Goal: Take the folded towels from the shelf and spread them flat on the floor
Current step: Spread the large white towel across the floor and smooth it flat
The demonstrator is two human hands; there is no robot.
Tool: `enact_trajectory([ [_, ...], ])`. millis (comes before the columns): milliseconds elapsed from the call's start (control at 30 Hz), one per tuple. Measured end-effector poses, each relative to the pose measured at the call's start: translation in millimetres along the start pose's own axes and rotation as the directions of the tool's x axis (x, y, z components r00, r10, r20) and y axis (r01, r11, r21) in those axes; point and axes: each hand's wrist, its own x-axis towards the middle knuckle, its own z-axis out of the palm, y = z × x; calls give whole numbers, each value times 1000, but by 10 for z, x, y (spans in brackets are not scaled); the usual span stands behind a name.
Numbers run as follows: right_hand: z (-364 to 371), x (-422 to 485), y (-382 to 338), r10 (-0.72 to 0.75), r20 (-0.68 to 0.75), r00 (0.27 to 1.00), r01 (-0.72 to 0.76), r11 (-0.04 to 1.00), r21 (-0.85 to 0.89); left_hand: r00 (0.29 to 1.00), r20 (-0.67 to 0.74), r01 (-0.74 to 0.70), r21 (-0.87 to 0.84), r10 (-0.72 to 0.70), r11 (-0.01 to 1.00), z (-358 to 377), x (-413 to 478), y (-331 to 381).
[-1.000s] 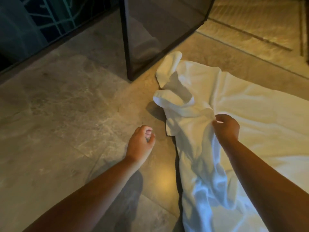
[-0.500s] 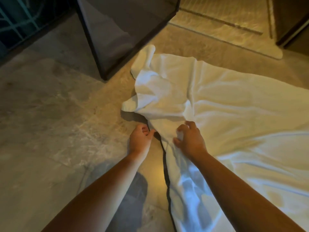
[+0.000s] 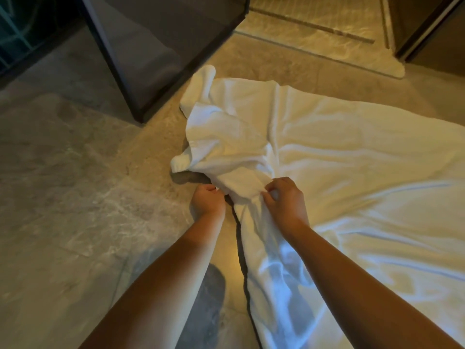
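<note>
Premises: a bathroom, in a home or a hotel, which of the two cannot be told. The floor (image 3: pixel 75 185) is laid in large grey-beige marble-look tiles. A dark-framed tinted glass panel (image 3: pixel 163 46) stands on it — a shower screen by its look. Beyond lies a paler wet area (image 3: pixel 302 49) with a long drain strip (image 3: pixel 314 26). A large white towel (image 3: pixel 352 159) lies on the tiles, with dark wood-toned joinery (image 3: pixel 427 26) in the far corner.

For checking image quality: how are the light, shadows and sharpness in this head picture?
Head view: dim warm light; bluish cast on the towel by the right forearm; dark shadow on the floor under its bunched fold; slightly soft overall.
</note>
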Motion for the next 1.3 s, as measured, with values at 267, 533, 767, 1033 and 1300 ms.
enact_trajectory([
  [267,-79,-76,-118,-1,3,1000,0,996,87,968,-125,-224,-48,217,973,-974,0,-2],
  [533,269,-392,-360,-232,334,914,233,972,36,905,-321,-248,135,280,959,-2396,-163,-269],
  [767,577,-640,-531,-357,517,778,453,889,-68,853,-492,-91,192,176,977,-3457,-499,-659],
  [1033,538,-974,-457,-388,647,656,626,759,-179,764,-634,132,339,122,931,-4092,-834,-1000],
  [1300,496,-1112,-338,-374,682,629,646,740,-190,726,-655,137,437,211,889,-3947,-787,-1065],
])
